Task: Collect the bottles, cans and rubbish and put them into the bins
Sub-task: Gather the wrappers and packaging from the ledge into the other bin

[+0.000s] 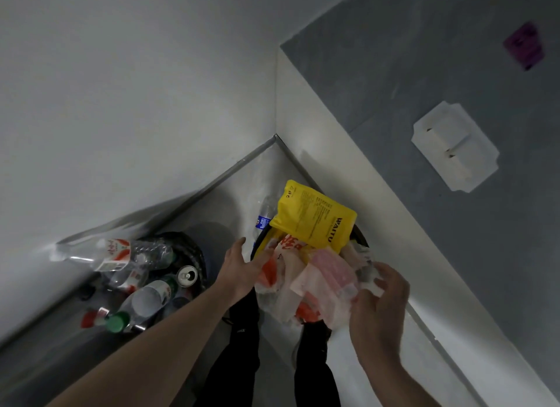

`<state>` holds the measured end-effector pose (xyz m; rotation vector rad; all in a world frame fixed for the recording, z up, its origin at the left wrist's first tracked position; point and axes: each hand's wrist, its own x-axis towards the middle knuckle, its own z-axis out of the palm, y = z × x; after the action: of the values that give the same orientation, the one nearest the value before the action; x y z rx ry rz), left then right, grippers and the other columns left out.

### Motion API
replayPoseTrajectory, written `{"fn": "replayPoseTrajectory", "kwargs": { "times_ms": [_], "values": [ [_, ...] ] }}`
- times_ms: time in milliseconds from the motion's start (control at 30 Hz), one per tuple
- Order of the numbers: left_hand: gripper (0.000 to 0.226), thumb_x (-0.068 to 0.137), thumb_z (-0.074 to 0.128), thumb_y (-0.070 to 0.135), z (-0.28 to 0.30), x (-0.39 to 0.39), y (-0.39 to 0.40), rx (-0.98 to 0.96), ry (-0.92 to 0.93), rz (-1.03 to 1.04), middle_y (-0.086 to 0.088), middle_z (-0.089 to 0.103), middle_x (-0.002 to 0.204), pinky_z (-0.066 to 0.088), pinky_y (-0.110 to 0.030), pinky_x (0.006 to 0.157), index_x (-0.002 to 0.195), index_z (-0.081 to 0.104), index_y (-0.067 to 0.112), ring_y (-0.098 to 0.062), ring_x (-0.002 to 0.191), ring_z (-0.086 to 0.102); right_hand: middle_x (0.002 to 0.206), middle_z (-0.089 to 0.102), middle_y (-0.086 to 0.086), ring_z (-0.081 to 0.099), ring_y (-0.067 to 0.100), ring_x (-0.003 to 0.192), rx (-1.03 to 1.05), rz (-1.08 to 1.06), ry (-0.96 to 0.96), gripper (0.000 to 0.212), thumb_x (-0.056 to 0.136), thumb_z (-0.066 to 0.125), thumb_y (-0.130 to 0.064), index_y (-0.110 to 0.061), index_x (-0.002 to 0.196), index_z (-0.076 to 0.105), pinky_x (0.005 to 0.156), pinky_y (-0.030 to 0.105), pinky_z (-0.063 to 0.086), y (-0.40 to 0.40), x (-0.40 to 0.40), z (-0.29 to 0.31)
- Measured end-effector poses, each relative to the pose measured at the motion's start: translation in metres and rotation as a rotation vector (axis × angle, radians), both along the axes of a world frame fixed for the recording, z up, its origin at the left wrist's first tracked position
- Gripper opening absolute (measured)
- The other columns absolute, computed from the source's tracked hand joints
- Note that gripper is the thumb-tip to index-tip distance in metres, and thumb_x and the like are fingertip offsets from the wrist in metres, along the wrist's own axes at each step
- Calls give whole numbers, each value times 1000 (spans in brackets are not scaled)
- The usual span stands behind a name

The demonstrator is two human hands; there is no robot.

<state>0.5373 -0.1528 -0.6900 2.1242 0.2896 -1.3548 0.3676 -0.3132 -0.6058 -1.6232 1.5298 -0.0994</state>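
Head view: rubbish heap [306, 282] sits between my hands, yellow bag [315, 217] at twelve o'clock; left hand [242, 270] spread, pressing; right hand [378, 303] pinching wrappers.

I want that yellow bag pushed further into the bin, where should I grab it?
Probably grip the yellow bag by its free far edge, coming from above: it lies tilted on the heap, its near end buried under wrappers in the right-hand bin.

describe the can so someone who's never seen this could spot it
In the floor corner stand two bins; take the left bin, heaped with clear bottles. The can sits at its right rim, beside the left forearm. It is the only metal thing there, its round silver top with an open mouth facing up.
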Motion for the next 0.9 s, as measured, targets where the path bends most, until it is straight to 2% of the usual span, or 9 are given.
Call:
{"fn": "replayPoseTrajectory", "kwargs": {
  "times_ms": [67, 167, 233, 333, 467, 633, 733, 833, 900],
  "values": [
    [96, 84, 65, 68, 1, -1, -6, -33, 53, 75, -3, 34, 161, 40, -34, 102, 159, 24, 26, -25, 139, 45, 139, 40, -4, 48, 20, 125, -130, 164, -5, 55, 87, 62, 6, -23, 132, 49, 93, 44, 54, -5, 6, 13],
    [76, 95, 65, 46, -2, -6, -17, -101, 110, 220, -3, 50, 146, 43, -24, 81, 157, 31, 18, -17, 114, 57, 152, 36, -4, 39, 22, 134, -266, 566, -8, 66, 82, 74, -10, -26, 141, 48, 99, 40, 46, -15, 29, 2],
    [61, 96, 64, 44, -2, -8, -21, -119, 109, 236, -1, 61, 125, 44, -22, 66, 147, 44, 18, -11, 96, 61, 161, 26, -7, 36, 26, 136, -251, 861, 174, 75, 85, 73, -28, -32, 150, 37, 106, 44, 42, -21, 43, -21],
    [50, 95, 64, 44, -4, -11, -24, -92, 107, 244, -2, 67, 117, 48, -25, 68, 138, 54, 22, -16, 98, 66, 159, 29, -4, 37, 31, 138, -200, 1161, 425, 83, 88, 67, -48, -29, 156, 24, 113, 50, 37, -30, 44, -58],
    [54, 82, 65, 57, -6, -19, -38, -142, 150, 205, 2, 73, 111, 58, -34, 85, 128, 63, 28, -17, 97, 71, 155, 39, -2, 39, 32, 137, -103, 1138, 565, 73, 93, 58, -50, -25, 155, 28, 111, 46, 36, -40, 23, -89],
    [52, 83, 60, 69, -20, -18, -45, -120, 132, 55, 5, 72, 107, 56, -37, 90, 121, 64, 33, -16, 98, 69, 138, 56, -5, 52, 31, 123, -29, 1031, 594, 65, 84, 47, -62, -40, 144, 34, 102, 46, 44, -32, 7, -118],
    [45, 86, 53, 60, -37, 3, -35, -115, 197, 59, -5, 72, 109, 53, -46, 97, 109, 70, 25, -26, 101, 68, 134, 59, -6, 55, 30, 123, 19, 1064, 582, 74, 76, 38, -77, -43, 142, 37, 102, 47, 46, -28, 5, -147],
    [28, 97, 48, 39, -75, 26, -21, -29, 101, 98, -4, 70, 114, 51, -52, 100, 104, 70, 23, -26, 103, 66, 136, 59, -7, 54, 27, 125, -14, 1142, 593, 63, 85, 34, -71, -42, 140, 41, 105, 47, 43, -27, 1, -170],
    [27, 99, 46, 26, -108, 35, -17, 71, 19, 15, -4, 68, 117, 54, -45, 96, 111, 70, 23, -24, 101, 64, 146, 52, -7, 48, 26, 133, -42, 1208, 560, 67, 87, 30, -69, -39, 146, 37, 112, 45, 39, -31, -3, -181]
  ]
}}
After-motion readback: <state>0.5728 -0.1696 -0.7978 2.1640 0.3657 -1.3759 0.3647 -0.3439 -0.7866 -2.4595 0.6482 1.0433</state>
